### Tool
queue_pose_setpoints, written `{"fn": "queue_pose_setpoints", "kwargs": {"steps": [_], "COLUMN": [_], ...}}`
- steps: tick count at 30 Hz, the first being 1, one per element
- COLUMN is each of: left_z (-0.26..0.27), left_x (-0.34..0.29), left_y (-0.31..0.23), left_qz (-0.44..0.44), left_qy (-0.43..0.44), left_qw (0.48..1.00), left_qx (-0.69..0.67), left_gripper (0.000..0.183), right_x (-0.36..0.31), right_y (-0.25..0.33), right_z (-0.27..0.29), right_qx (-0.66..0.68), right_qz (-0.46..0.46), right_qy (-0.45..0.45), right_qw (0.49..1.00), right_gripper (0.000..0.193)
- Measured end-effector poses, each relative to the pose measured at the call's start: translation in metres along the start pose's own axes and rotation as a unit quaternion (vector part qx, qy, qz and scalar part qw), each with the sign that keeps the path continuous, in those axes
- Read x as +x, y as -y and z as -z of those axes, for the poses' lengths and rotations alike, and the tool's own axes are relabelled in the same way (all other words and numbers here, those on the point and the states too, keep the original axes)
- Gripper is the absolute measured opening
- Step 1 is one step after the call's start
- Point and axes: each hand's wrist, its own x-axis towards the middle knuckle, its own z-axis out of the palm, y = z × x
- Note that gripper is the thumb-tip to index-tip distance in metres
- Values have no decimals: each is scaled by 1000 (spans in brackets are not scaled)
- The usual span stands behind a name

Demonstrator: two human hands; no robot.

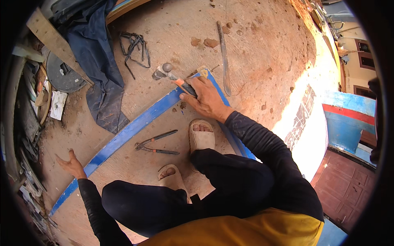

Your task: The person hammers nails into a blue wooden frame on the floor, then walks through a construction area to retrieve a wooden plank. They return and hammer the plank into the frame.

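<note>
My right hand [207, 96] is closed around the black and orange handle of a ball-peen hammer [165, 71]. It is over the corner of a blue-painted wooden frame [135, 126], where two long pieces meet. At that corner a bare yellowish patch of wood shows, and a thin nail-like piece [215, 67] sticks out. My left hand [73, 166] is beside the left length of the frame, fingers spread and holding nothing. Between the frame's two sides, pincers [154, 143] with black and orange handles lie open on the floor, in front of my sandalled feet [201, 137].
Beyond the frame lie a long flat blade [225, 61] and a tangled black strap [135, 51]. Dark blue cloth [96, 61] drapes at upper left, near a round grey disc [63, 71] and piled scraps. A blue and red wall panel [349, 119] stands at the right.
</note>
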Motion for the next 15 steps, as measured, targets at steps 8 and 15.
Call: {"fn": "queue_pose_setpoints", "kwargs": {"steps": [8, 15], "left_z": [-83, -176], "left_x": [-72, -183], "left_y": [-401, -533], "left_qz": [-396, -281], "left_qy": [531, 661], "left_qw": [689, 638], "left_qx": [-293, -279], "left_gripper": [59, 66], "right_x": [-113, -137], "right_y": [-79, -143], "right_z": [135, 103], "right_qx": [47, 275], "right_qz": [-358, -496], "right_qy": [-31, -20], "right_qw": [932, 824], "right_gripper": [55, 56]}}
